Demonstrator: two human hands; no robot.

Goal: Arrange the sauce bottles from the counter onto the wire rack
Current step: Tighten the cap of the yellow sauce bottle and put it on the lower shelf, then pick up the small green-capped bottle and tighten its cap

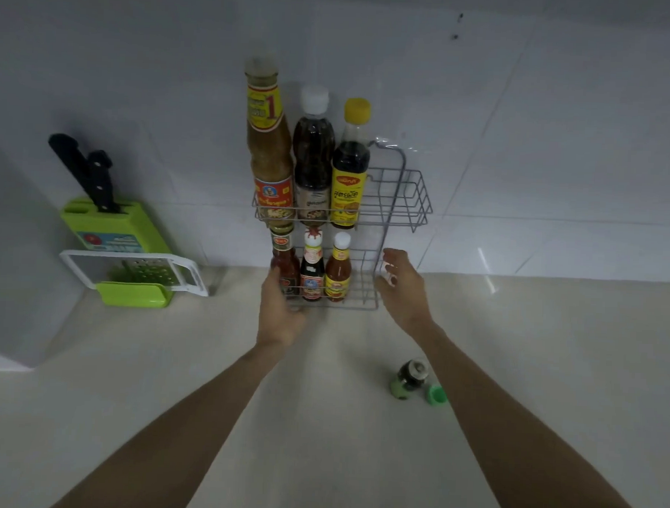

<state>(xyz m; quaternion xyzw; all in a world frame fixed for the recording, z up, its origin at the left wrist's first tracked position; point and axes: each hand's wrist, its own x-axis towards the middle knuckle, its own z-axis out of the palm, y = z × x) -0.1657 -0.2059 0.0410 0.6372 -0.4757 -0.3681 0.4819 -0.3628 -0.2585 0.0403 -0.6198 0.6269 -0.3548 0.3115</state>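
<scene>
A wire rack (pixel 411 203) with two tiers hangs on the white tiled wall. Its upper tier holds a tall brown sauce bottle (pixel 270 149), a dark bottle with a white cap (pixel 313 150) and a dark bottle with a yellow cap (pixel 349 167). In the lower tier stand a red sauce bottle (pixel 284 259), a dark small bottle (pixel 312 268) and an orange sauce bottle (pixel 338 273). My left hand (pixel 280 312) wraps the base of the red sauce bottle at the tier's left end. My right hand (pixel 400 286) hovers open beside the tier's empty right end.
A small green jar (pixel 408 378) and a green cap (pixel 437 394) stand on the beige counter (pixel 170 362) near my right forearm. At the left are a green knife block (pixel 110 227) with black knives and a white grater (pixel 135 271).
</scene>
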